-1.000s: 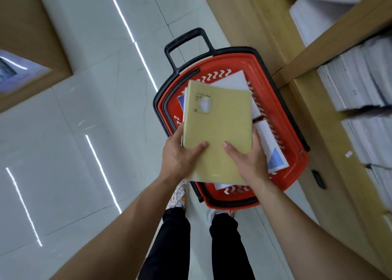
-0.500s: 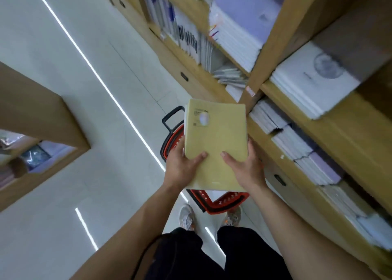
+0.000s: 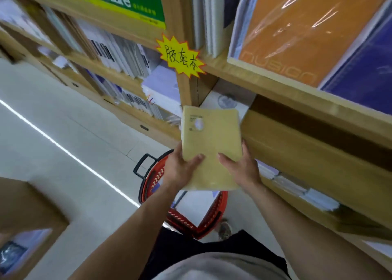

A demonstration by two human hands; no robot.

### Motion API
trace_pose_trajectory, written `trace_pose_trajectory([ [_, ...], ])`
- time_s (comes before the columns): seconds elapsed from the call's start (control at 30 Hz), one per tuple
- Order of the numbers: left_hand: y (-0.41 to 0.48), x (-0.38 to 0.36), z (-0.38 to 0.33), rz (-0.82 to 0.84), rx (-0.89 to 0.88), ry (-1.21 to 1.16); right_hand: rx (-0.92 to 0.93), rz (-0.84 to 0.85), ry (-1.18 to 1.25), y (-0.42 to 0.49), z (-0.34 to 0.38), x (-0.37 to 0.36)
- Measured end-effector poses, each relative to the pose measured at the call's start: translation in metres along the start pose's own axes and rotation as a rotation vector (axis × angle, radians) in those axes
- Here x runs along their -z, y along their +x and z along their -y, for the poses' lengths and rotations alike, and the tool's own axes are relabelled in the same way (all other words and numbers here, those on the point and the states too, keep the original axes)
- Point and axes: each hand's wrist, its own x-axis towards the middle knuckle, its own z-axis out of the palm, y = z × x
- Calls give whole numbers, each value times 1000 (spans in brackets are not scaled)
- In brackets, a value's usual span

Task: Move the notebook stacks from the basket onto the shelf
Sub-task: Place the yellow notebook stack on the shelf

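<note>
I hold a stack of notebooks with a pale yellow cover (image 3: 211,139) up in front of the wooden shelf (image 3: 297,135). My left hand (image 3: 180,169) grips its near left edge with the thumb on the cover. My right hand (image 3: 241,169) grips the near right edge the same way. The stack's far end reaches the mouth of a shelf bay where white notebooks (image 3: 228,101) lie. The red basket (image 3: 152,180) with a black handle stands on the floor below my hands, mostly hidden by the stack and my arms.
Shelves to the left and above hold upright and stacked notebooks. A yellow star sign (image 3: 180,56) hangs on the shelf post. Lower shelves at the right carry white stacks (image 3: 307,192). A wooden display unit (image 3: 27,216) stands at the lower left on the pale tiled floor.
Both hands have lifted the yellow stack out of the basket and raised it towards the shelf. The view has tilted up from the basket to the shelves.
</note>
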Motion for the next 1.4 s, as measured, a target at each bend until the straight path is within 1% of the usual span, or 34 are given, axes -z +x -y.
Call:
trace_pose_trajectory([
  [0.23,66,-29,-6,200,-126,61,-86,-227,28,22,-5,6],
  [0.33,94,-28,-12,269,-110,47,-101,-296,89,33,2,0],
  [0.47,130,-33,-26,292,-133,88,-115,-369,143,58,7,-5],
  [0.7,188,-40,-58,231,-134,179,-104,-494,245,110,25,-7],
  [0.8,202,-44,-59,223,-102,215,-115,-498,271,130,23,-12],
  [0.87,201,-46,-53,252,-103,240,-151,-473,274,138,17,-17],
  [0.93,195,-43,-41,278,-132,333,-192,-449,265,140,11,-24],
  [0.97,189,-39,-36,274,-119,362,-199,-447,267,140,9,-28],
  [1.0,186,-36,-28,274,-111,345,-205,-449,266,140,8,-30],
  [1.13,172,-29,7,266,41,255,-247,-415,241,138,8,-31],
  [1.2,159,-30,11,252,84,193,-258,-391,223,131,5,-31],
  [1.3,148,-32,-5,208,21,214,-216,-366,192,116,-7,-39],
  [1.4,157,-34,-13,151,16,202,-194,-417,169,113,-5,-43],
])
